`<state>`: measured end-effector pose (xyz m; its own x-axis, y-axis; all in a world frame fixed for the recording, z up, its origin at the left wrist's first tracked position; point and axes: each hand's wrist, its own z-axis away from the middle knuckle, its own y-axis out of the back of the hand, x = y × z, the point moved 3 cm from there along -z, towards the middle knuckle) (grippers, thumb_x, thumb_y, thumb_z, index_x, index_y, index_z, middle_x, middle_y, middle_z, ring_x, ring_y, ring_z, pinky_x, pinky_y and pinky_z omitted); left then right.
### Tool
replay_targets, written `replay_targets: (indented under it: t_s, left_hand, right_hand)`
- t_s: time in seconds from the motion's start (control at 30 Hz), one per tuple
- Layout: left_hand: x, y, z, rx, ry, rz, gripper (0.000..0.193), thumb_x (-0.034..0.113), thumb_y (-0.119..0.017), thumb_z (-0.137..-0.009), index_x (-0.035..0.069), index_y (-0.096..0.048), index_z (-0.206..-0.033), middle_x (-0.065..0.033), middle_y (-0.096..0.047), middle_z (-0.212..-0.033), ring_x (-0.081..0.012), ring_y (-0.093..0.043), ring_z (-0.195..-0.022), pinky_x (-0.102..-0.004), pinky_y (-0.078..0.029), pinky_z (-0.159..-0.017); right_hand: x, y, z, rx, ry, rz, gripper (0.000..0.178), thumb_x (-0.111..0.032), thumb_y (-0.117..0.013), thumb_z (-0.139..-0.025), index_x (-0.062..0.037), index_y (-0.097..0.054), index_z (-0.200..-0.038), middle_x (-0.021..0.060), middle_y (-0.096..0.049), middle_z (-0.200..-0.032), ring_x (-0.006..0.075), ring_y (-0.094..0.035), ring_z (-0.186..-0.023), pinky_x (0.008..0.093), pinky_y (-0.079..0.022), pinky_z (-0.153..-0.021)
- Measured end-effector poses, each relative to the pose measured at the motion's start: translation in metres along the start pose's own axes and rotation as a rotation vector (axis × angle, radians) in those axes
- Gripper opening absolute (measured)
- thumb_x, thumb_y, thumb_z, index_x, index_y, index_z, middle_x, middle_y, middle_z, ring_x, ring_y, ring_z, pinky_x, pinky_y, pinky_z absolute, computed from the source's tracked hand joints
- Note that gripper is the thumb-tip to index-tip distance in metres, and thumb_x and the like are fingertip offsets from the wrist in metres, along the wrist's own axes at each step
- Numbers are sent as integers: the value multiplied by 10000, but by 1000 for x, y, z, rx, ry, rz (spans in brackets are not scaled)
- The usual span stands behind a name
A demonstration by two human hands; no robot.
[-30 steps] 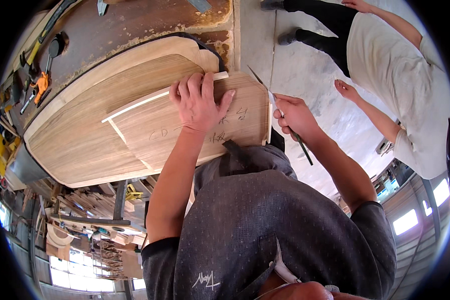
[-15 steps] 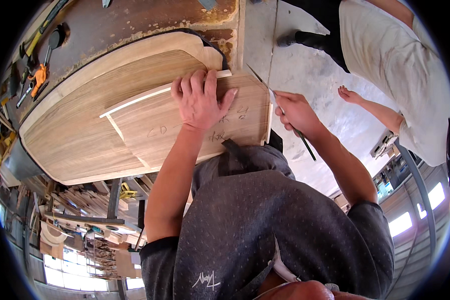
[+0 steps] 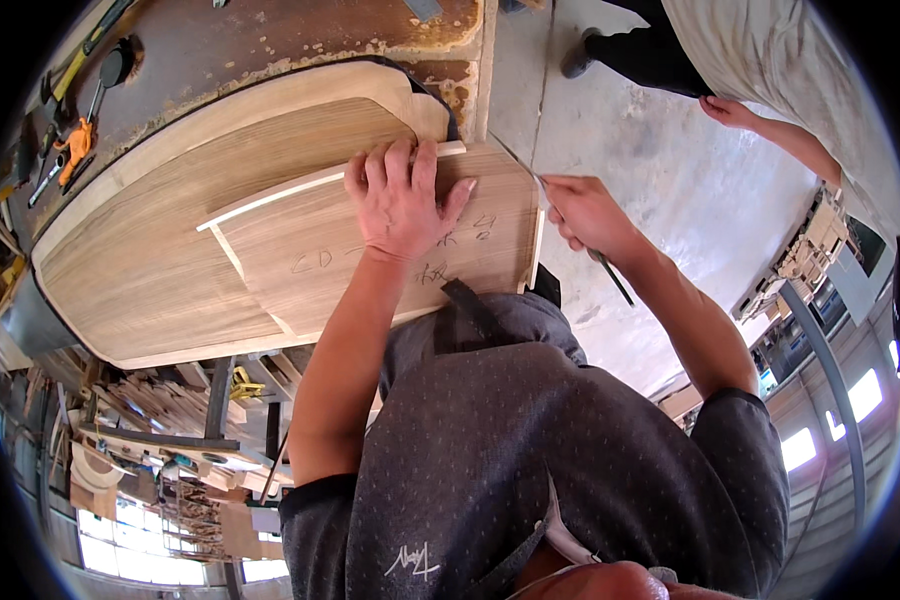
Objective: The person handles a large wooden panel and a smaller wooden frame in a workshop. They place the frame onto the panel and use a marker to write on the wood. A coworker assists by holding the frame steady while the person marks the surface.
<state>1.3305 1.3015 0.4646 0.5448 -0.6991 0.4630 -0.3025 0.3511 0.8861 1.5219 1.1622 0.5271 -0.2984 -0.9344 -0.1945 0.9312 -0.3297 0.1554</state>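
Note:
My left hand (image 3: 402, 205) rests palm down on a wooden panel (image 3: 170, 270) with dark handwritten marks. Its fingers are apart, with the fingertips at a pale wood strip (image 3: 280, 199) fixed along the panel's far side. Off the panel's right end, my right hand (image 3: 595, 215) is closed around a thin tapered tool (image 3: 523, 167). Its narrow blade slants up and left against the panel's angled right edge, and a dark green, stick-like end (image 3: 618, 284) comes out behind the hand. The fingers hide the tool's middle, so its exact kind is unclear.
The panel lies on a larger curved wooden piece (image 3: 260, 100) with a dark rim. On the brown worktable (image 3: 320, 35) at the far left are a mallet (image 3: 118, 65) and an orange-handled tool (image 3: 75, 145). Another person (image 3: 770, 80) stands on the right; stacked timber (image 3: 150, 385) is at lower left.
My right hand has shifted slightly, bringing the blade closer along the panel's angled edge. My left hand stays in place. The other person has moved, the arm now lower at their side.

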Motion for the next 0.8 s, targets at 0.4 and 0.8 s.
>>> replay_targets:
  t_s: [0.4, 0.8]
  left_hand:
    - [0, 0, -1, 4, 14, 5, 635, 609, -703, -859, 146, -619, -1285, -82, -581, -1213, -305, -521, -1167, -578, -300, -1084]
    - [0, 0, 0, 14, 8, 19, 650, 596, -719, -843, 148, -611, -1301, -83, -571, -1223, -308, -513, -1163, -571, -304, -1085]
  right_hand:
    - [-7, 4, -6, -65, 0, 123, 460, -195, -470, -1027, -21, -600, -1432, -4, -510, -723, 67, -403, -491, 270, -352, -422]
    - [-2, 10, -3, -87, -78, 110, 421, -202, -481, -1040, 1, -626, -1379, -8, -520, -743, 61, -401, -502, 266, -349, -417]
